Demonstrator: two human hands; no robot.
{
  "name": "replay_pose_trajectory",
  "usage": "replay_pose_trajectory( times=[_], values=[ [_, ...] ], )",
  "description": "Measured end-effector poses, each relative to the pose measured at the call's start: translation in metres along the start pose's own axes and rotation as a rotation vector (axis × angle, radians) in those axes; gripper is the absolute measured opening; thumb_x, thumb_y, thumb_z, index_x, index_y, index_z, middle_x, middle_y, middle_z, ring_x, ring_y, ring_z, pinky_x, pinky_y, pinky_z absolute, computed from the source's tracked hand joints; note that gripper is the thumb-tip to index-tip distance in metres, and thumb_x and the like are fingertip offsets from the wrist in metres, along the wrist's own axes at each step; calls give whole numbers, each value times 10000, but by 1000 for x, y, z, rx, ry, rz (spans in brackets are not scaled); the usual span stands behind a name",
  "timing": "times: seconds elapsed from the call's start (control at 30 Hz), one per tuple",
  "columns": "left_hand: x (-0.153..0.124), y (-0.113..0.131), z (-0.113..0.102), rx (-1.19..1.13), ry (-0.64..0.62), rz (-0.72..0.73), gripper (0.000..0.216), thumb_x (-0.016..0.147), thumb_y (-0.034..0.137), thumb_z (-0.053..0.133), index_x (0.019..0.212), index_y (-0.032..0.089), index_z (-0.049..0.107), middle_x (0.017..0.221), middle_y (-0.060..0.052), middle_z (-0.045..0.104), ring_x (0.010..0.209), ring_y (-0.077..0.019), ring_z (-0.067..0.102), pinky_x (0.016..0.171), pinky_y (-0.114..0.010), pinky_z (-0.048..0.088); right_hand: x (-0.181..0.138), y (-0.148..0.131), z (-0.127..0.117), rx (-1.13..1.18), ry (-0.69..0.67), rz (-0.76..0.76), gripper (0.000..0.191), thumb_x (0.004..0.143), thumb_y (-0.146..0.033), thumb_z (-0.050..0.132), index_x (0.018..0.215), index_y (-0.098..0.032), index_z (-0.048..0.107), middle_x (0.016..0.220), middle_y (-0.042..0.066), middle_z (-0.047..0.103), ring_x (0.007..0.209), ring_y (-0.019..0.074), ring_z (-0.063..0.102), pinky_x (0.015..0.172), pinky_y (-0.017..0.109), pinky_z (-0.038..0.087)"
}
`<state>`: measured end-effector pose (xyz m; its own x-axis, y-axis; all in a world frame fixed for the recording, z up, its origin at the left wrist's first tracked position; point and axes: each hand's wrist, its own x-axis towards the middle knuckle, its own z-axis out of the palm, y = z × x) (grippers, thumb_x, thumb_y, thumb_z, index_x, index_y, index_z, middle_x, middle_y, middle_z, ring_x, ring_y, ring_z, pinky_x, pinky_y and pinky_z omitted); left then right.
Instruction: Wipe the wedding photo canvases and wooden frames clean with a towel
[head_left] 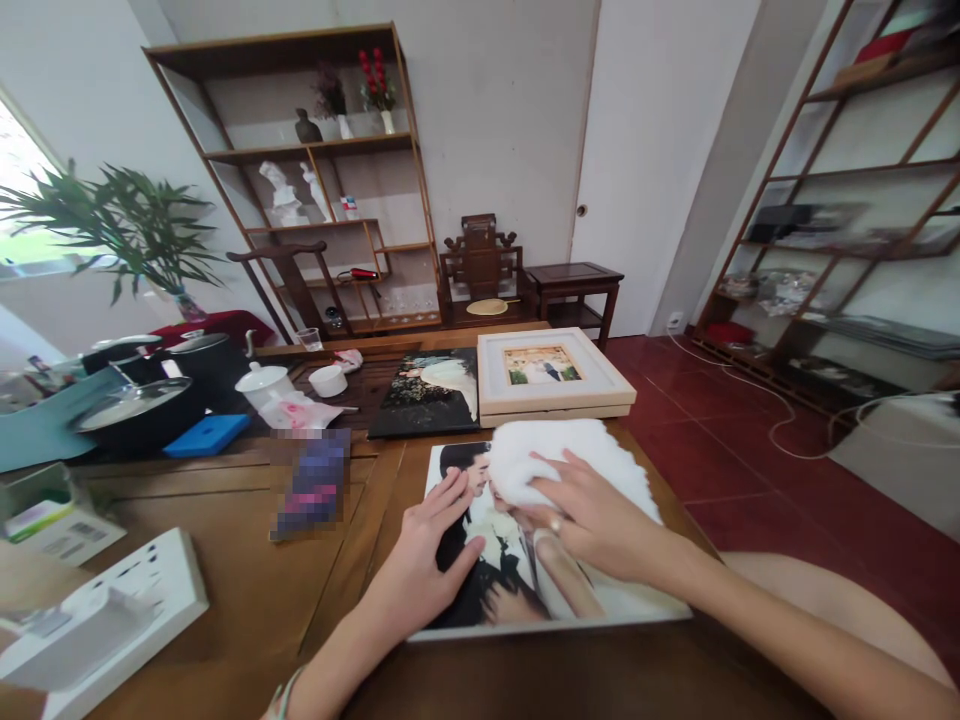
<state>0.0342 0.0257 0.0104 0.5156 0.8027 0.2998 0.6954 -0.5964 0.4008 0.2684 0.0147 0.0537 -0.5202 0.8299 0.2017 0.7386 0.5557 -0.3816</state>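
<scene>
A large photo print of a couple lies flat on the wooden table in front of me. My left hand rests on its left part, fingers stretched out and thumb apart, holding nothing. Over the upper right of the print lies a fluffy white cloth. My right hand presses this cloth against the picture, with its fingers bent into the cloth. The cloth covers part of the picture, and some fingertips are buried in it.
Beyond the print are a dark photo panel and a light wooden picture frame. To the left stand a white power strip, a small box, a blue box, a lidded pan and a white teapot.
</scene>
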Motion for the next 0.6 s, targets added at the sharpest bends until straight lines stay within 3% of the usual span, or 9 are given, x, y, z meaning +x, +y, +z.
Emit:
replay_pose_trajectory(
  times=[0.1,0.27,0.4,0.6],
  values=[
    [1,2,-1,-8,48,3,437,838,306,557,1260,190,560,1319,-124,567,1272,-307,466,1014,-501,411,47,-18,10,59,25,-48,288,966,-278,368,976,-200,645,1071,61,680,1045,254,581,975,468,321],
    [4,7,-5,-50,2,-4,295,840,275,555,1108,188,641,1172,-121,649,1136,-293,575,929,-451,484,88,-36,21,63,1,-98,233,936,-279,430,918,-200,648,926,41,694,907,231,604,904,397,344],
    [3,3,-2,-25,7,-20,395,848,309,543,1204,147,593,1259,-149,604,1225,-309,510,990,-487,435,72,-26,15,50,2,-68,272,949,-256,379,919,-184,640,941,63,685,891,229,597,859,367,369],
    [2,-1,1,-23,-18,-22,475,870,341,514,1315,175,512,1410,-103,473,1343,-262,369,1078,-475,347,7,28,-2,-8,40,94,281,899,-181,382,1020,-213,634,1123,71,649,1113,286,533,927,430,392]
  ],
)
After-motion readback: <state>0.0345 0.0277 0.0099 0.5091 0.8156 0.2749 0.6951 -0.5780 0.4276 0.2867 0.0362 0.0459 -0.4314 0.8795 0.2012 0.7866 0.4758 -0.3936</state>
